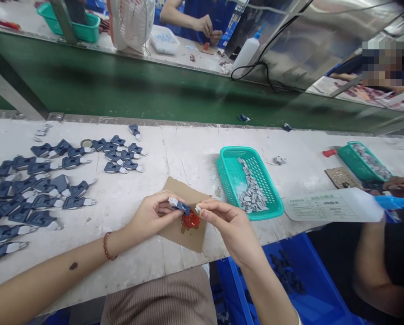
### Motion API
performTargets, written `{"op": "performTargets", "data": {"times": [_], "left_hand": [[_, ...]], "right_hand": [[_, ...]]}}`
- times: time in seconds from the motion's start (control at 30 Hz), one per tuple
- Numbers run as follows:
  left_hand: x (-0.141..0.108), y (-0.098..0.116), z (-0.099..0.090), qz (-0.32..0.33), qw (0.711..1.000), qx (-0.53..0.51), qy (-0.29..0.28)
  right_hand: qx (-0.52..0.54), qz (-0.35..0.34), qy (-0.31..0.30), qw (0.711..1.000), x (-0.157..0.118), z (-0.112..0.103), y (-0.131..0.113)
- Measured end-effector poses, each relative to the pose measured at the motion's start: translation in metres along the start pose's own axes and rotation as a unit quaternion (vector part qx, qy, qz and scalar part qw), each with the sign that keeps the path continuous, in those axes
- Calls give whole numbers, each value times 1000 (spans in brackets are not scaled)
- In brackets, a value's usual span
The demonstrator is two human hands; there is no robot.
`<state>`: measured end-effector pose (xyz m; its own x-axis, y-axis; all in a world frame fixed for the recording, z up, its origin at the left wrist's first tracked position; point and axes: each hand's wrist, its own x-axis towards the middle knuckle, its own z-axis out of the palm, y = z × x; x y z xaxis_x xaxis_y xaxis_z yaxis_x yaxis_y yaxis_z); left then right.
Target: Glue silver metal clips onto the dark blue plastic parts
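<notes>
My left hand (154,212) grips a dark blue plastic part (181,206) with a light grey tip, held above the cardboard. Between the thumb and forefinger of my right hand (227,223) is a small light grey plastic piece (198,208), close to the blue part's right end but apart from it. Under both hands, a small red cup (190,220) sits on a square of brown cardboard (178,187). Right of my hands stands a green basket (224,180) with many loose grey pieces (252,196) in it.
Many blue parts with grey tips (43,167) lie across the left of the table. A white bottle (333,205) lies at the right, beside a co-worker's arm (371,266). Blue bins (310,280) stand below the table edge. Another person's hands (207,29) work beyond the green divider (137,85).
</notes>
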<state>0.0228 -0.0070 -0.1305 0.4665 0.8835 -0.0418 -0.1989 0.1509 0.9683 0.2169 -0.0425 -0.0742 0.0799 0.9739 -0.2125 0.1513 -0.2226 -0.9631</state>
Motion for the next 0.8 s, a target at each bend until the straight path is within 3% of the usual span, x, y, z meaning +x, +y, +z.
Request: {"op": "performTargets", "data": {"times": [0.27,0.57,0.63,0.8], "left_hand": [[-2,3,0,15,1000,7,16],[-4,1,-1,32,999,35,17],[-4,1,-1,42,998,38,18],[-7,0,-2,64,997,38,19]], "right_hand": [[-34,-20,-46,998,8,17,-7],[-114,-61,-38,991,6,22,-15],[-113,-45,-38,992,6,22,-17],[2,53,-96,994,9,19,-16]]}}
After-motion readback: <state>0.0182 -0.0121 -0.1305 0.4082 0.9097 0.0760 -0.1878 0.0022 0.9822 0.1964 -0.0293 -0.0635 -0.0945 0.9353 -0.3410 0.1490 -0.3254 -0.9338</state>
